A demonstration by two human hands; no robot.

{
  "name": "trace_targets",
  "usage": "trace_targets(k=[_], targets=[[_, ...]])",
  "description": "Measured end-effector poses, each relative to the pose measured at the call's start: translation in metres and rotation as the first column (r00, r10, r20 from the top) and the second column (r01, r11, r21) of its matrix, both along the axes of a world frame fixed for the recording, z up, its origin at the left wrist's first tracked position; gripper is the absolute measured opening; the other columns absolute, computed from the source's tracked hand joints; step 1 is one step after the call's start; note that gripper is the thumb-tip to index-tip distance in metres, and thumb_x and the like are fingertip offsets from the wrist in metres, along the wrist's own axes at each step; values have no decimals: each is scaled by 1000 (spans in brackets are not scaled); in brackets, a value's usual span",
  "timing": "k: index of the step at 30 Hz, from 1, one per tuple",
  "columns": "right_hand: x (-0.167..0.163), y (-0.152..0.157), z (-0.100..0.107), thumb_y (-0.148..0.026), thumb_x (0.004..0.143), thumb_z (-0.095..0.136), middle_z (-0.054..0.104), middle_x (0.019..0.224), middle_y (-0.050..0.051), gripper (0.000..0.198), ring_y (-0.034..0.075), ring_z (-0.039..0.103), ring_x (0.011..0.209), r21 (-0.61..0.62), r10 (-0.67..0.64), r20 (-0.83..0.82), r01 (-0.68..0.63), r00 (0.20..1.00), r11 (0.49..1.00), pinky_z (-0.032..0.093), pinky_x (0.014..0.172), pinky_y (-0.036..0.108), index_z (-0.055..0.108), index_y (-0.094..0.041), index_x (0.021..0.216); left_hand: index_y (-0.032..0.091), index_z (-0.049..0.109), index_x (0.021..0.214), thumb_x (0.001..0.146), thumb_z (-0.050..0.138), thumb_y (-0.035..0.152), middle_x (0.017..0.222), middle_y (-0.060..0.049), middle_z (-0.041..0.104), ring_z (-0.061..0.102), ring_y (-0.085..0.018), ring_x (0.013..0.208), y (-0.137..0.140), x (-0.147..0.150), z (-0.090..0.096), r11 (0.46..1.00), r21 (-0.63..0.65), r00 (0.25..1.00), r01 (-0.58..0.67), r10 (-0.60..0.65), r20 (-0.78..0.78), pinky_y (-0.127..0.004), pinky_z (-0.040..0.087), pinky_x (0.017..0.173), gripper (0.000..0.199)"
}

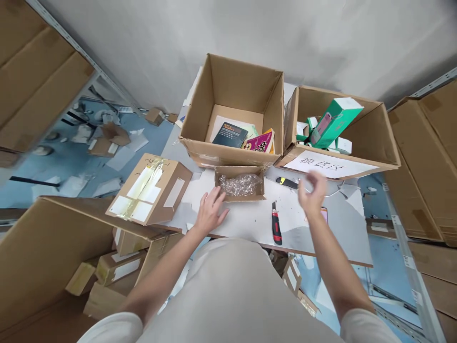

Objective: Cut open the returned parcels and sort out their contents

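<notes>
My left hand [210,209] is open, its fingertips at the left front corner of a small open cardboard box [240,196]. Crumpled clear bubble wrap [241,185] fills that box. Over the right side of the table, my right hand [313,194] is raised and slightly blurred; its fingers are loosely curved and apart, with nothing visible in them. Just left of it lies a black and yellow utility knife [286,183]. A red and black box cutter [276,226] rests nearer the front edge. Partly behind my right wrist is a phone [324,214] with a lit screen.
A large open carton [228,155] holding books [231,135] stands at the back. To its right, another carton [391,143] contains green and white boxes [337,121]. A taped parcel [150,188] sits at the left; a big carton [35,247] with smaller boxes stands below.
</notes>
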State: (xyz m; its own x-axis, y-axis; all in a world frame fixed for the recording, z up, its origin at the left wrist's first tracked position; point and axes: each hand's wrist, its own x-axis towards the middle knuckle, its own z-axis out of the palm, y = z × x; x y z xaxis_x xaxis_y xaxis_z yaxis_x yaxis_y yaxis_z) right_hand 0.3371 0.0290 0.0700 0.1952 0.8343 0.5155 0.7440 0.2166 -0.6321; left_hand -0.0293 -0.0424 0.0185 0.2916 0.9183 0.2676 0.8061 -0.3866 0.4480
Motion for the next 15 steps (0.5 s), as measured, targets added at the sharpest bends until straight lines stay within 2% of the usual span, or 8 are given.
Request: trace_targets(k=[1, 3, 5, 6, 7, 9, 12, 15], targets=[[-13, -15, -28, -30, 81, 52, 59, 109, 14, 40, 23, 61, 96, -157, 44, -96, -59, 994, 986, 51, 84, 44, 51, -18, 119, 15, 33, 143, 84, 58, 41, 151, -23, 32, 29, -34, 141, -5, -10, -8, 999, -6, 995, -54, 54, 78, -53, 28, 111, 69], [-37, -34, -77, -29, 78, 51, 60, 112, 16, 45, 23, 63, 93, -415, 64, -278, -180, 958, 892, 54, 76, 42, 49, -18, 122, 11, 19, 148, 79, 61, 51, 153, -26, 24, 25, -35, 143, -8, -28, -25, 989, -113, 968, -93, 116, 223, -54, 30, 110, 90], [-56, -40, -111, -29, 71, 59, 58, 120, 16, 56, 25, 62, 103, -553, 87, -369, -294, 925, 780, 54, 78, 44, 47, -21, 125, 11, 14, 149, 73, 66, 56, 152, -25, 26, 28, -36, 141, -3, -39, -43, 952, -306, 950, -8, 103, 295, -54, 31, 110, 102], [-64, -39, -122, -29, 68, 63, 58, 123, 15, 60, 26, 60, 107, -586, 87, -395, -324, 914, 743, 53, 81, 45, 47, -23, 125, 13, 15, 149, 68, 71, 56, 152, -24, 28, 30, -37, 140, 2, -40, -51, 918, -396, 947, 33, 98, 307, -54, 31, 111, 107], [-72, -37, -128, -30, 66, 66, 58, 125, 13, 62, 26, 59, 109, -599, 79, -415, -338, 906, 726, 51, 85, 46, 48, -24, 125, 14, 18, 149, 63, 75, 54, 151, -23, 31, 32, -37, 139, 7, -38, -58, 884, -463, 943, 61, 101, 318, -53, 31, 111, 111], [-86, -34, -130, -33, 68, 66, 59, 123, 11, 58, 25, 59, 109, -591, 40, -442, -325, 896, 738, 49, 90, 46, 49, -24, 122, 16, 23, 147, 60, 79, 47, 147, -20, 38, 39, -36, 135, 18, -30, -65, 849, -524, 914, 67, 158, 373, -51, 35, 109, 108], [-98, -42, -121, -39, 76, 58, 62, 115, 12, 47, 24, 61, 103, -564, -12, -453, -277, 891, 778, 48, 92, 46, 50, -19, 118, 18, 32, 143, 64, 75, 37, 138, -16, 48, 49, -32, 125, 21, -20, -65, 864, -503, 842, -20, 286, 458, -47, 44, 101, 91], [-101, -73, -109, -43, 81, 54, 63, 114, 13, 45, 23, 61, 100, -541, -43, -438, -225, 898, 810, 48, 92, 45, 52, -17, 117, 19, 46, 133, 68, 72, 33, 124, -12, 56, 57, -26, 111, 9, -23, -57, 887, -458, 827, -55, 298, 476, -43, 51, 92, 71]])
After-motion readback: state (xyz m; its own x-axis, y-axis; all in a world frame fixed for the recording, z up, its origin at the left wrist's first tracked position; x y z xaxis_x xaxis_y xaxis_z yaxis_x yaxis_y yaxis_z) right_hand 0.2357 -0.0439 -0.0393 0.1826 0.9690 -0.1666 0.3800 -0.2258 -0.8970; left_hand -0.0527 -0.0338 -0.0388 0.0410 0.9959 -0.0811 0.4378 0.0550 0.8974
